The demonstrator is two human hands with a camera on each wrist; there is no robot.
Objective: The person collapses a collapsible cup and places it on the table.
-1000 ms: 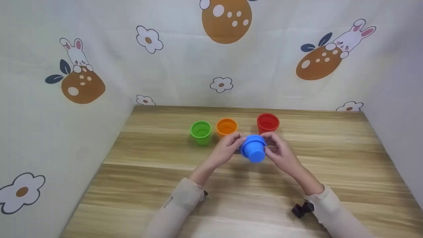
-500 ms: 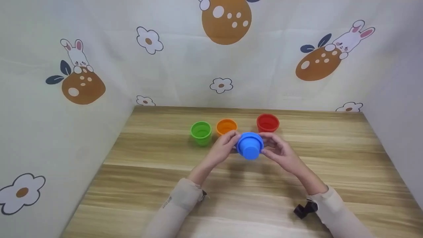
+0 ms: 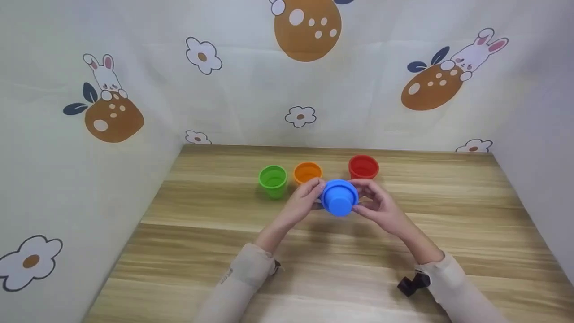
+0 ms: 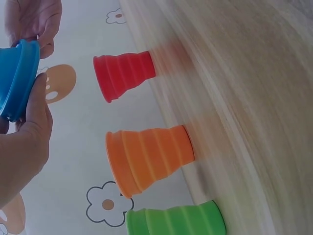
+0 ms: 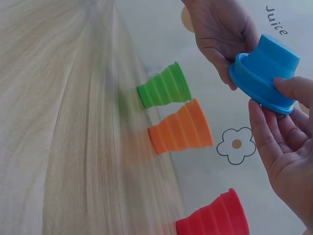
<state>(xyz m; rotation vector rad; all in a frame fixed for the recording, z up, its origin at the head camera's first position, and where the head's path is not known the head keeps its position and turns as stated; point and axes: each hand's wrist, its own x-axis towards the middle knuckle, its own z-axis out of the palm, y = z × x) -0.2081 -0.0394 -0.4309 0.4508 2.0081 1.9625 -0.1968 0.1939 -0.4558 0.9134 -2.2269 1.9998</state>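
Left hand (image 3: 300, 204) and right hand (image 3: 384, 210), fingers curled, pinch the rim of one blue cup (image 3: 340, 200) between them. Beyond both hands stand one green cup (image 3: 273, 180), one orange cup (image 3: 307, 172) and one red cup (image 3: 363, 168).

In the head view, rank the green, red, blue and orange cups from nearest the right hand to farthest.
1. Blue cup: touching the right hand, held up.
2. Red cup: just beyond that hand.
3. Orange cup: left of the red.
4. Green cup: leftmost.
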